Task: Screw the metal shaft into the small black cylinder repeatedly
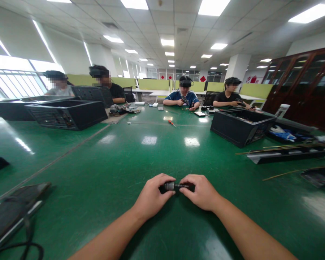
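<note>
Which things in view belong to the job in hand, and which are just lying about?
In hand:
- cylinder, held by the left hand
- thin shaft, held by the right hand; whether it joins the cylinder is unclear

Apparently lying about:
- screwdriver
- black cases
- dark channel

2 bare hands [153,195] [203,192], 2 bare forearms [111,233] [250,227]

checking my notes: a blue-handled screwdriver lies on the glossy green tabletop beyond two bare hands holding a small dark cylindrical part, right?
Not quite: the head view shows an orange-handled screwdriver, not a blue one. It does lie on the glossy green tabletop, beyond the bare left hand and right hand holding the small dark cylindrical part.
</note>
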### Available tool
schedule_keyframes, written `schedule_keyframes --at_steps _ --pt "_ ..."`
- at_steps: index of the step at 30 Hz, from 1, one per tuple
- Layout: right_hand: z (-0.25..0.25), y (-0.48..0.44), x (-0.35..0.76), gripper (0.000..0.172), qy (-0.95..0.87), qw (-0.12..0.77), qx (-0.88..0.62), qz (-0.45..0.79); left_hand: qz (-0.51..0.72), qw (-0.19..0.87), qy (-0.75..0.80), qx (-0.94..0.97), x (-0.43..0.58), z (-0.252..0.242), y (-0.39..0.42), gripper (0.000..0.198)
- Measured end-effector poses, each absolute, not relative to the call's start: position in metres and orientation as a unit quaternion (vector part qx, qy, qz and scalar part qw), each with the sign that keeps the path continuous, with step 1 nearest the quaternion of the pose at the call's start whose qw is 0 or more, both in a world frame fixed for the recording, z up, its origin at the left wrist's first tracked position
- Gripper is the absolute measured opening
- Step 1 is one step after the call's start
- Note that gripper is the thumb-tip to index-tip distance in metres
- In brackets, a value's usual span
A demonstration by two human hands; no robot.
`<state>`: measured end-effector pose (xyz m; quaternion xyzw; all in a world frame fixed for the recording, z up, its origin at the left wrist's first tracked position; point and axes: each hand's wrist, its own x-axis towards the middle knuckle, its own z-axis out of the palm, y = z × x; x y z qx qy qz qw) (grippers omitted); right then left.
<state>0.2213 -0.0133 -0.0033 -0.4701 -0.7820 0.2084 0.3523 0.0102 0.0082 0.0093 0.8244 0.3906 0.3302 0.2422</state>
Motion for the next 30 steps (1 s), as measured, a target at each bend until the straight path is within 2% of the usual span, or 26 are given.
schedule_keyframes --at_steps 14,30 --pt "-0.0052 -0.0123 0.2233 0.012 -0.768 0.350 -0.489 0.220 0.335 0.241 0.390 0.823 0.0088 0.0083 0.0099 0.029" --pt "-0.0034 -0.0138 0.2279 0.005 -0.772 0.332 -0.497 0.216 0.347 0.240 0.392 0.818 0.0077 0.0073 0.0112 0.029"
